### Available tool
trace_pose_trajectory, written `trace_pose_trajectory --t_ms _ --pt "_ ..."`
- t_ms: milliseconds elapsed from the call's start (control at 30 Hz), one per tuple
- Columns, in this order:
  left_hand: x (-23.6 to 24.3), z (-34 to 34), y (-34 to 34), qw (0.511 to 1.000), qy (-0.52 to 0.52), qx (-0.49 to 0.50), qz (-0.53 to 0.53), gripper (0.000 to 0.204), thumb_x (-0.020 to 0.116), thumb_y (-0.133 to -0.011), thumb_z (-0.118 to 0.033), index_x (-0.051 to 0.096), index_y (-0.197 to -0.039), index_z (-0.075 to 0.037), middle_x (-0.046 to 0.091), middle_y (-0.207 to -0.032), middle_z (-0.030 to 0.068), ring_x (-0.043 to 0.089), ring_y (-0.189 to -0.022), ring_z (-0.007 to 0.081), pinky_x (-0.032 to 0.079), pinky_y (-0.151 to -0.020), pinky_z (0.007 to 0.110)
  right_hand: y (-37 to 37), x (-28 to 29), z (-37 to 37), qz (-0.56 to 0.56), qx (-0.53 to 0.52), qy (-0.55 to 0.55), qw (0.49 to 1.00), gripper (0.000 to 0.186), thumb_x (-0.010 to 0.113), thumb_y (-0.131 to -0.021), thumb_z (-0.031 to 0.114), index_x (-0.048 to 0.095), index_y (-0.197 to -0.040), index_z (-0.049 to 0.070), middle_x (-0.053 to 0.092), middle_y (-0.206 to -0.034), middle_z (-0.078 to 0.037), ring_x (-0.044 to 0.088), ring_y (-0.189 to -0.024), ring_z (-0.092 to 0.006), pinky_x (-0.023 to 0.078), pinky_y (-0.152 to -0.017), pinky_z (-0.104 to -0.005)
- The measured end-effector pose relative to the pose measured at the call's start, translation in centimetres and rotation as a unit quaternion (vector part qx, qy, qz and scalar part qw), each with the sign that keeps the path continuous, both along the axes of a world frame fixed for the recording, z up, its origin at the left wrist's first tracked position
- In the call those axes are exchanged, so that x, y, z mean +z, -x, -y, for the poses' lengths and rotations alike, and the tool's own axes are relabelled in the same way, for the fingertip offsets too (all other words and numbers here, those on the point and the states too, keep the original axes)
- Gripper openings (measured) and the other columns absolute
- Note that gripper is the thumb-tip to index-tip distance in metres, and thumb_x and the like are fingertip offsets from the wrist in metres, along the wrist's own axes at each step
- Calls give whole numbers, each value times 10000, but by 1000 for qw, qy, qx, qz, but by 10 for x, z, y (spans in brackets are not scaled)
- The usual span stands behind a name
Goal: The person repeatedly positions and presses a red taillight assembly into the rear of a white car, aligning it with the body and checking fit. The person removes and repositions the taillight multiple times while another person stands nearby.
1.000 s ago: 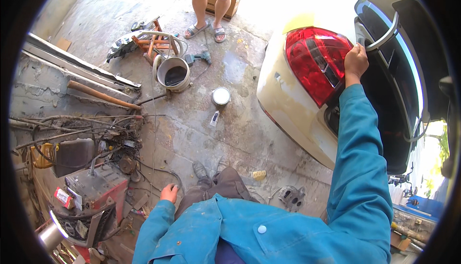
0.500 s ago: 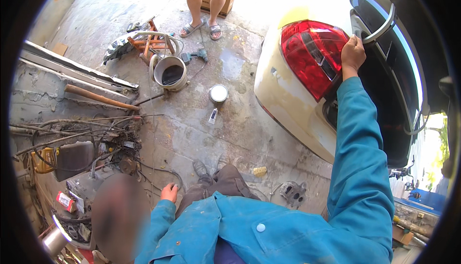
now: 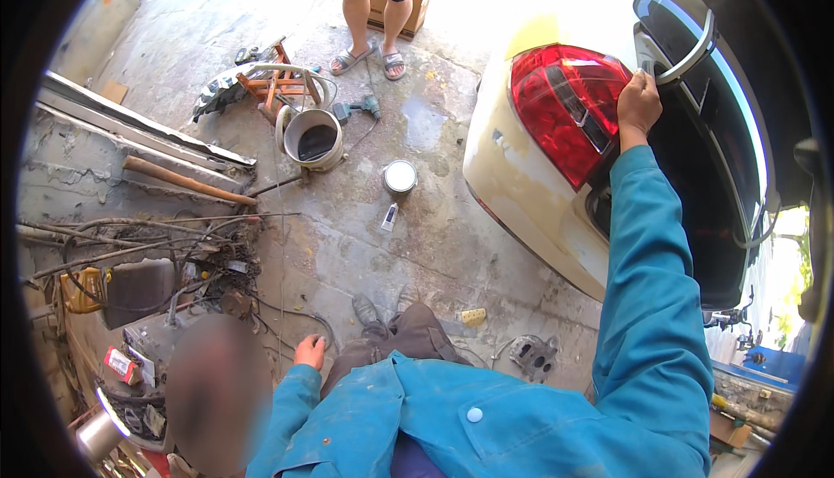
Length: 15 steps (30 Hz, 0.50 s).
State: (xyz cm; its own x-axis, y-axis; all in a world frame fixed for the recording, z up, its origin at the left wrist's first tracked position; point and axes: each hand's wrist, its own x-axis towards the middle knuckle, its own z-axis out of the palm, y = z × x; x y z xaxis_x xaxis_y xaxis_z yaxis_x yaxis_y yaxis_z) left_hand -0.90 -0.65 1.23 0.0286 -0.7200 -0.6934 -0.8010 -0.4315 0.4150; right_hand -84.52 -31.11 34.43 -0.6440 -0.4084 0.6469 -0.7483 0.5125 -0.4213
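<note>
Our right hand (image 3: 638,108) is raised to the inner edge of the red tail light (image 3: 556,104), its fingers drawn together and bent over that edge; the fingertips are hidden, so we cannot tell whether they pinch the lamp or only touch it. The lamp sits at the rear corner of the cream car body (image 3: 508,178), whose paint is patchy, with the tailgate (image 3: 738,30) raised at the right and a curved metal hinge arm (image 3: 698,54) just beside our fingers.

Our left hand (image 3: 310,351) hangs low beside our thigh, fingers loosely bent; we cannot tell whether anything is in it. Farther out, on the concrete floor (image 3: 365,256), we see a yellow block (image 3: 472,316) near our shoes and a grey metal part (image 3: 532,356) to its right. Ahead of us stand a round tin (image 3: 400,177) with a white top, a small tube (image 3: 390,216) lying near it, and a pale bucket (image 3: 324,163) with dark contents. A teal power drill (image 3: 357,109) lies beside the bucket, near an orange stand (image 3: 276,87). Beyond, a person in sandals (image 3: 392,65) stands before a cardboard box (image 3: 420,10).
</note>
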Motion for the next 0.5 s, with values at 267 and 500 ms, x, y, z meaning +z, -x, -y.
trace_pose_trajectory --t_ms 267,500 --pt "5 -1 0 1000 0 0 10 512 696 -1055 -424 794 -1362 -26 802 -1310 265 748 -1262 450 573 -1098 510 3 -8 1 -21 8 3 1000 463 520 -1136 406 851 -1253 105 835 -1220 -216 785 -1141 -463 618 -1021 -536" --pt "-17 -2 -8 997 48 -49 -22 479 726 -1052 -382 810 -1318 7 799 -1274 297 761 -1224 466 590 -1076 518 17 -11 5 -114 15 11 993 392 538 -1135 329 840 -1107 81 833 -1082 -219 793 -1005 -447 632 -919 -558"
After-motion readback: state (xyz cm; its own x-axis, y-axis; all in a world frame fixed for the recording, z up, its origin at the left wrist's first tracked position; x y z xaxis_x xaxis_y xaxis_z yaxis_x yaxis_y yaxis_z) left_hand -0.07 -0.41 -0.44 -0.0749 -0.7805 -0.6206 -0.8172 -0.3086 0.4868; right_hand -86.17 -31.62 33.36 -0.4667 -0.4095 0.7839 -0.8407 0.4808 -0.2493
